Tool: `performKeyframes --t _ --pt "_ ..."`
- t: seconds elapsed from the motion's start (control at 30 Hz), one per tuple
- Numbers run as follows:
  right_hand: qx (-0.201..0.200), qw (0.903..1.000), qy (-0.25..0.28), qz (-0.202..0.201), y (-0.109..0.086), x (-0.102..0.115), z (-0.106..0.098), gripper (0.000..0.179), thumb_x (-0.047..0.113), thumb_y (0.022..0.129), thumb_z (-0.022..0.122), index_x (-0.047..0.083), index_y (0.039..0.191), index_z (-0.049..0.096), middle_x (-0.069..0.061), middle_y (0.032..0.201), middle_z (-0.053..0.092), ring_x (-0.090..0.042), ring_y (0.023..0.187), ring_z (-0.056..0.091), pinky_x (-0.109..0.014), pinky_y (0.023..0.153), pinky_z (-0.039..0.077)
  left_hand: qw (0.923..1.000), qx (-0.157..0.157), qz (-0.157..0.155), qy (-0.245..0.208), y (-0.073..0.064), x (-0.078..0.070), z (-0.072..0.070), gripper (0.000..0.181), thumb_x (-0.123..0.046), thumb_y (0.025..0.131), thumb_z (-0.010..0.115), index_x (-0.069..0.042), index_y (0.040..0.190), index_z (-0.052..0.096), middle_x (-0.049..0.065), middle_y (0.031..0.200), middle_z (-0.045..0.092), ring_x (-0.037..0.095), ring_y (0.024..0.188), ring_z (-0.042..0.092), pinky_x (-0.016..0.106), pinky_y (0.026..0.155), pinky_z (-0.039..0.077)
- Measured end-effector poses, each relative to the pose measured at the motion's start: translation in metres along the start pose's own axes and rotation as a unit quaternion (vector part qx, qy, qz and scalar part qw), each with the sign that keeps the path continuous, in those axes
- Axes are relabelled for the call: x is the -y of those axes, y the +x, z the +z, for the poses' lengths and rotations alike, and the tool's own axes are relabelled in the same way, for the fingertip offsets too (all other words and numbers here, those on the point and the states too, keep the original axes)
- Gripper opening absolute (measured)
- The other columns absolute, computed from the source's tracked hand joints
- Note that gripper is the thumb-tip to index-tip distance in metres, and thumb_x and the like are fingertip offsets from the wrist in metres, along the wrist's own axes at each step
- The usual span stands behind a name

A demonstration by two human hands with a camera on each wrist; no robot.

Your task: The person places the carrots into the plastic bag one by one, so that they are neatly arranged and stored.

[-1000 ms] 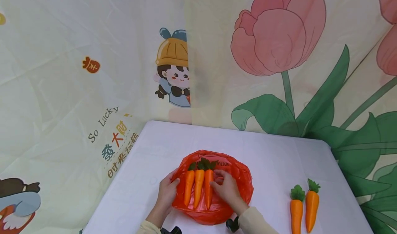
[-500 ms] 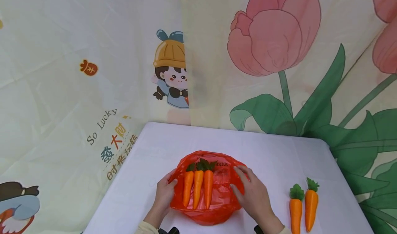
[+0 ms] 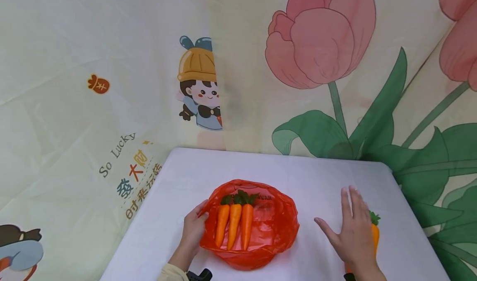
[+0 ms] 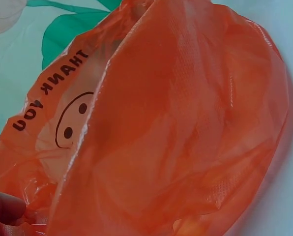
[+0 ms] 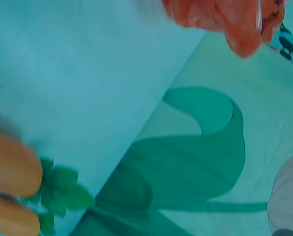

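Observation:
My left hand (image 3: 193, 227) pinches the left rim of a red plastic bag (image 3: 264, 231), which lies with its mouth spread. Inside, at the left, three carrots (image 3: 234, 225) with dark green tops lie side by side. In the left wrist view a fingertip (image 4: 6, 206) touches the bag's film, printed with THANK YOU and a smiling face. My right hand (image 3: 354, 235) is apart from the bag, fingers straight and thumb spread, above two loose carrots (image 3: 375, 236). It hides most of them in the head view; their orange ends and leaves (image 5: 63, 189) show in the right wrist view.
A white-covered table (image 3: 298, 177) bears everything. Behind it hangs a cloth backdrop (image 3: 246, 86) printed with pink tulips and a cartoon figure. Another printed cloth (image 3: 56, 148) lines the left side.
My right hand has let go of the rightmost carrot in the bag, left the bag and moved right over the loose carrots. The left hand stays on the rim.

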State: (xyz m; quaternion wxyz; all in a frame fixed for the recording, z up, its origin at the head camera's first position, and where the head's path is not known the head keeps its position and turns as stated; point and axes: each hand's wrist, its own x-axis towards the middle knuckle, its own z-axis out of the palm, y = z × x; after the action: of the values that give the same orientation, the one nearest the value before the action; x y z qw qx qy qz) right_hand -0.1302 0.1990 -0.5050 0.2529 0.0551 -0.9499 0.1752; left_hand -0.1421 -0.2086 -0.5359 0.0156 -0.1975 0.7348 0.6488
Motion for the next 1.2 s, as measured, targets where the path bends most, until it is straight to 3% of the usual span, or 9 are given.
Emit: performKeyframes --t 0.2,0.3,0.43,0.53,0.67,0.73,0.8,0.93,1.2 --pt "-0.001 0.9993 0.012 0.036 0.001 -0.026 -0.014 0.131 0.067 0.072 0.077 0.007 0.163 0.005 -0.018 0.168 -0.002 -0.045 0.151 0.006 -0.065 0.118 0.004 1.0 0.001 0.0 0.0 0.0 0.0 0.0 0.048 -0.005 0.105 0.041 -0.004 0.153 0.041 0.02 0.153 0.043 0.039 0.139 0.043 0.051 0.109 0.041" --pt "0.02 0.9983 0.007 0.054 0.0 -0.034 -0.014 0.135 0.061 0.07 0.082 0.004 0.162 0.001 -0.019 0.168 -0.006 -0.045 0.151 0.002 -0.064 0.118 0.0 1.0 0.0 0.001 -0.001 -0.001 0.001 0.0 0.048 -0.005 0.105 0.041 -0.004 0.153 0.041 0.02 0.153 0.043 0.039 0.139 0.043 0.051 0.109 0.041" --pt "0.07 0.993 0.008 0.095 -0.01 -0.04 -0.007 0.139 0.063 0.071 0.082 -0.001 0.16 -0.003 -0.022 0.167 -0.01 -0.049 0.15 0.002 -0.069 0.115 0.005 1.0 0.0 0.002 0.001 -0.002 0.002 0.0 0.048 -0.006 0.106 0.041 -0.004 0.153 0.041 0.02 0.153 0.044 0.038 0.138 0.043 0.051 0.109 0.041" --pt "0.132 0.979 0.017 0.154 -0.018 -0.043 0.002 0.146 0.071 0.069 0.079 -0.002 0.158 -0.01 -0.027 0.165 -0.011 -0.054 0.146 0.007 -0.073 0.109 0.013 1.0 0.0 0.001 0.001 -0.003 0.003 0.0 0.048 -0.006 0.106 0.041 -0.004 0.153 0.041 0.02 0.153 0.044 0.039 0.138 0.044 0.051 0.109 0.041" --pt "0.227 0.9409 0.042 0.248 -0.026 -0.046 0.015 0.154 0.076 0.065 0.078 -0.006 0.154 -0.017 -0.034 0.161 -0.01 -0.058 0.142 0.013 -0.072 0.105 0.022 1.0 0.0 0.0 0.0 -0.004 0.003 0.0 0.048 -0.006 0.106 0.041 -0.003 0.153 0.041 0.02 0.153 0.044 0.039 0.138 0.044 0.051 0.108 0.041" --pt "0.26 0.9228 0.046 0.281 -0.03 -0.047 0.021 0.155 0.075 0.063 0.08 -0.01 0.153 -0.015 -0.039 0.159 -0.004 -0.059 0.139 0.016 -0.07 0.105 0.026 1.0 0.0 0.001 -0.002 -0.004 0.003 0.0 0.047 -0.006 0.106 0.041 -0.003 0.153 0.041 0.02 0.153 0.044 0.039 0.138 0.044 0.051 0.108 0.042" --pt "0.282 0.9115 0.036 0.297 -0.035 -0.048 0.027 0.151 0.071 0.066 0.082 -0.015 0.153 -0.007 -0.042 0.156 0.006 -0.059 0.137 0.02 -0.068 0.105 0.029 1.0 0.002 0.001 -0.004 -0.005 0.004 0.0 0.047 -0.006 0.106 0.041 -0.003 0.153 0.041 0.02 0.153 0.044 0.039 0.138 0.044 0.05 0.107 0.042" --pt "0.298 0.9048 -0.005 0.304 -0.04 -0.049 0.035 0.134 0.061 0.07 0.084 -0.021 0.149 0.014 -0.045 0.143 0.027 -0.058 0.124 0.036 -0.066 0.105 0.034 1.0 0.0 0.002 -0.003 -0.004 0.004 0.001 0.046 -0.007 0.106 0.042 -0.003 0.152 0.042 0.02 0.152 0.044 0.039 0.138 0.044 0.051 0.107 0.042" --pt "0.317 0.8866 -0.038 0.335 -0.043 -0.052 0.046 0.087 0.028 0.082 0.086 -0.02 0.139 0.04 -0.038 0.122 0.05 -0.044 0.097 0.053 -0.062 0.104 0.041 1.0 -0.001 -0.005 -0.002 -0.005 0.005 0.0 0.047 -0.007 0.106 0.042 -0.003 0.152 0.042 0.02 0.153 0.043 0.04 0.138 0.044 0.052 0.108 0.041"
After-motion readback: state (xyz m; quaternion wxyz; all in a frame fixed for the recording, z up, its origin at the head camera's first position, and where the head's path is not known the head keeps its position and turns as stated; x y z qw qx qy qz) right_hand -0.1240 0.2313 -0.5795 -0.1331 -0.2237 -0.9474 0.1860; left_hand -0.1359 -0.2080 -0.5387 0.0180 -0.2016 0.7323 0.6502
